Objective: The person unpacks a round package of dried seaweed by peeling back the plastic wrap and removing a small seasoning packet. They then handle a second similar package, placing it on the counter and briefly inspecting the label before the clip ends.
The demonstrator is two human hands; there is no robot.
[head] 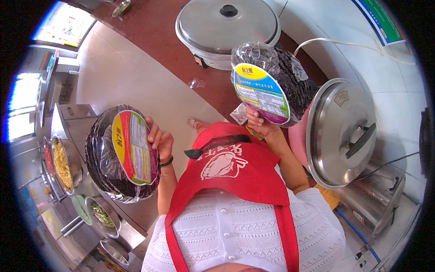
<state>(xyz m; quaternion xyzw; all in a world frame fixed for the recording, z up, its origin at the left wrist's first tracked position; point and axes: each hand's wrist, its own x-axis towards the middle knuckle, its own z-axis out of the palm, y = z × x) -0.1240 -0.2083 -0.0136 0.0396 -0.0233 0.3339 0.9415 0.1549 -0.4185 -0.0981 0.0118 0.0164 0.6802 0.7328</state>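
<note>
My left hand (159, 139) grips the edge of a clear plastic pack of dark round dried seaweed sheets (102, 153). That pack carries a red, yellow and green oval label facing up. On the other side, my right hand (260, 122) holds a similar pack of seaweed (295, 85) by its lower edge. Its oval label is yellow, blue and purple, with printed writing. Both packs are tilted and held up apart from each other, on either side of my red apron (231, 190).
Ahead stands a big lidded rice cooker (227, 30) on a dark red surface (153, 23). At right is a pink container (299, 139) with a steel lid (340, 136). Steel bowls at left hold yellow strips (63, 166) and chopped greens (102, 214). A white cable (340, 42) runs along the wall.
</note>
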